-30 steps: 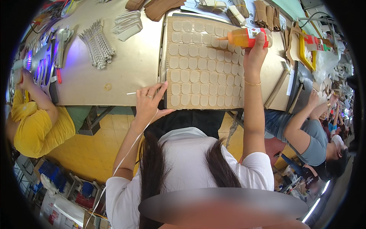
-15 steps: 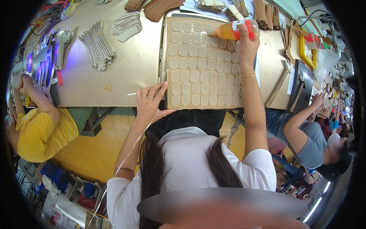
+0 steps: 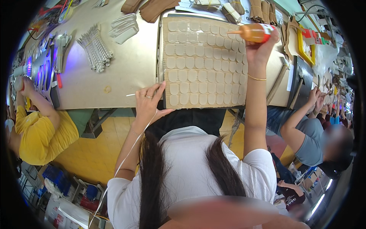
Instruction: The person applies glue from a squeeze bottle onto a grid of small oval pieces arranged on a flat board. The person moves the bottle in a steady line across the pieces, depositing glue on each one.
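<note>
A brown board lies on the table, covered with rows of several small pale rounded pieces. My left hand rests on the board's near left corner, fingers spread, with a thin white stick between two fingers. My right hand is stretched over the far right part of the board and grips an orange squeeze bottle. The bottle lies almost level, its nozzle pointing left over the far rows.
A beige table holds bundles of pale strips at the left and brown pieces at the far edge. A person in yellow works at the left. Another person in grey sits at the right.
My right hand has carried the bottle toward the far edge of the board and then slightly rightward. My left hand has stayed on the board's corner.
</note>
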Action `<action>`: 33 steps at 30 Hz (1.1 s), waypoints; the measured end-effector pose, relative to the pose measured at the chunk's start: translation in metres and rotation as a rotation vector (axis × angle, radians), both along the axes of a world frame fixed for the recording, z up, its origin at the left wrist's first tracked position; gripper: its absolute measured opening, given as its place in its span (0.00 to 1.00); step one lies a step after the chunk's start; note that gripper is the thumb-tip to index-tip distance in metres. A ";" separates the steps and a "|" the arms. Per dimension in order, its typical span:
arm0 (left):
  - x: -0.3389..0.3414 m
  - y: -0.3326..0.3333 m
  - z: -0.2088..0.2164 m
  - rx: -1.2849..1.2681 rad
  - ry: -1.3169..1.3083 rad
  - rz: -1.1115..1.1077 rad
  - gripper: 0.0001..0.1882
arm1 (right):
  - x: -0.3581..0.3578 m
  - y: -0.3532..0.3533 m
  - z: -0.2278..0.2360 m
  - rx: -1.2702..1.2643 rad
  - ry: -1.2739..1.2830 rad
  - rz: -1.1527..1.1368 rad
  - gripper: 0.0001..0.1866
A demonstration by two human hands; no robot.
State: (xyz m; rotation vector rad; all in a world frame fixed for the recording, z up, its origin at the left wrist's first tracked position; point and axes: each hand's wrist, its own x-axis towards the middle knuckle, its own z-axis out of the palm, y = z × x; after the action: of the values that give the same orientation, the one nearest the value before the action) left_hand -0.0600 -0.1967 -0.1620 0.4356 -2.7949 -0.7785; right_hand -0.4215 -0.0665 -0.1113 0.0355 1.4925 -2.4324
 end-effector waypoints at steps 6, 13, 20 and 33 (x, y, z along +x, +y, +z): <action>-0.002 0.001 0.003 -0.016 -0.001 0.005 0.54 | -0.003 0.014 -0.015 0.246 0.210 0.093 0.25; -0.003 0.002 0.004 -0.029 -0.011 0.002 0.54 | 0.008 0.003 -0.027 0.424 0.472 0.083 0.23; -0.003 0.002 0.001 -0.038 -0.017 -0.011 0.54 | 0.007 -0.002 -0.030 0.509 0.475 0.118 0.23; -0.002 0.003 0.000 -0.059 -0.040 0.001 0.53 | 0.002 0.014 -0.015 0.362 0.491 0.053 0.24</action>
State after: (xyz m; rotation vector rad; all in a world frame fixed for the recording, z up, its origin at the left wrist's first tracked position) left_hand -0.0618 -0.1935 -0.1620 0.4468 -2.8462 -0.6922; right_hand -0.4190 -0.0521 -0.1259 -0.5552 2.0911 -2.1910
